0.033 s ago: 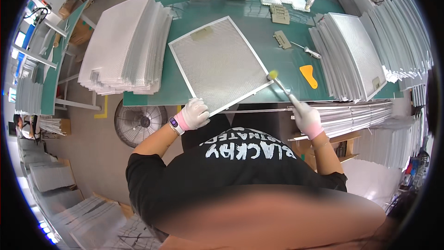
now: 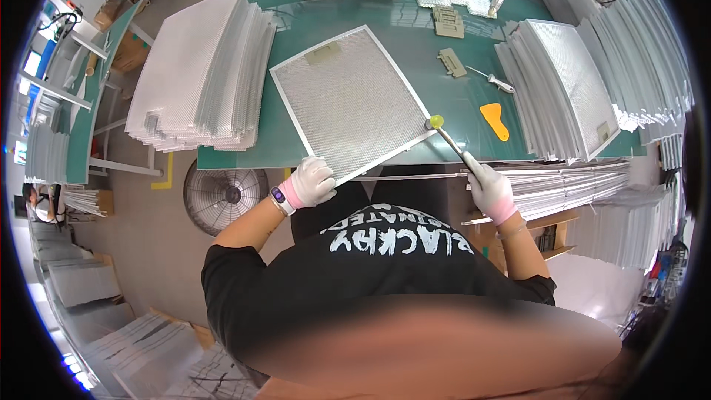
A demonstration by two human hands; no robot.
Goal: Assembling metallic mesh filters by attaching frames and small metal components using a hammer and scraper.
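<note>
A rectangular metal mesh filter panel (image 2: 348,100) with a silver frame lies tilted on the green table (image 2: 459,104). My left hand (image 2: 312,181), in a white glove, grips the panel's near corner at the table's front edge. My right hand (image 2: 487,187), also gloved, holds the handle of a small mallet (image 2: 450,141). Its yellow head (image 2: 437,121) rests against the panel's right corner.
Tall stacks of similar mesh panels stand on the left (image 2: 200,74) and right (image 2: 563,81). An orange scraper (image 2: 495,120), a screwdriver (image 2: 500,83) and beige plastic clips (image 2: 449,22) lie on the table. A floor fan (image 2: 222,194) sits below the left edge.
</note>
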